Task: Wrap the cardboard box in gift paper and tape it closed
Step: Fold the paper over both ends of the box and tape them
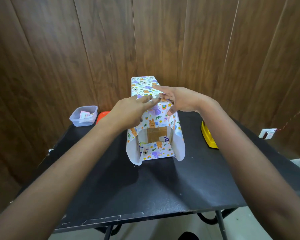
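Black table (111, 187) before wood panelling (59, 49) — cardboard box (157, 134) mid-table, gift paper (145, 87) round it, near end untaped. Left hand (132, 111) and right hand (178, 99) spread, fingers straight, pressing the top near edge. Likely to spring open if released — side flaps (179, 144) standing loose, unfolded.

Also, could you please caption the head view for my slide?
The left hand and right hand press gift paper onto the cardboard box on a table; the near end is not yet closed.
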Tool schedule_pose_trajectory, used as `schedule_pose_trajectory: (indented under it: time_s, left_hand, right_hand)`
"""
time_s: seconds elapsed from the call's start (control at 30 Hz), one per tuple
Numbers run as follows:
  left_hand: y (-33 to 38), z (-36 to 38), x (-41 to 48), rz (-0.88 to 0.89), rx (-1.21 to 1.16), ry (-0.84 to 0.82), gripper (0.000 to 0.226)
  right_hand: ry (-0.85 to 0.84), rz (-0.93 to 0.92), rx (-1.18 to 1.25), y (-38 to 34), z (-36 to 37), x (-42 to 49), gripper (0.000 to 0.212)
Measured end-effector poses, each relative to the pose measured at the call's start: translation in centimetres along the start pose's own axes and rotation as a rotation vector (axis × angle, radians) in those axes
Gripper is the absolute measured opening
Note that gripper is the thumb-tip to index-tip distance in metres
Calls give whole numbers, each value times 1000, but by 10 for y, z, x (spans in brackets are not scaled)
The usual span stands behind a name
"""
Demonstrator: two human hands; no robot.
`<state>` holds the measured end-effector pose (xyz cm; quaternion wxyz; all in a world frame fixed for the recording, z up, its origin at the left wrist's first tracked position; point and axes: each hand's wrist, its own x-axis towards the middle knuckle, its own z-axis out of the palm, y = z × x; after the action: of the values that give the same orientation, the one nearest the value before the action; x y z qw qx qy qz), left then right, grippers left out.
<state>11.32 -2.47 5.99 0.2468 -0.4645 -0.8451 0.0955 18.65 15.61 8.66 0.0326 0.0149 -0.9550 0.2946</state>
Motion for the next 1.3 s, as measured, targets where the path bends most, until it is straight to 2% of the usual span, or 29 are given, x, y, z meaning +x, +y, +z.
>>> schedule_pose_trajectory:
  time_s: [0.07, 0.13, 0.2, 0.43, 0.6, 0.77, 1.0, 1.3]
  left_hand:
    - [1, 1, 1, 18, 27, -4, 82]
    - [1, 2, 2, 19, 39, -7, 82]
    - [1, 2, 2, 19, 52, -4, 82]
    - [0, 3, 4, 23, 64, -18, 83]
    - [0, 3, 4, 22, 68, -31, 83]
    - [1, 1, 3, 28, 86, -32, 81]
    - [1, 1, 2, 25, 88, -26, 81]
    - [1, 2, 1, 28, 82, -6, 81]
  right_hand:
    - [48, 8, 122, -1, 0, -6, 92]
    - [207, 92, 115, -2, 5, -15, 62]
    - [336, 199, -68, 0, 12, -19, 30]
    - [455, 250, -213, 8, 37, -23, 41]
    - [491, 196, -181, 8, 37, -23, 27]
    - [495, 145, -336, 6, 32, -25, 14]
    - [391, 238, -386, 3, 31, -26, 20]
    - [385, 403, -381, -5, 32, -28, 30]
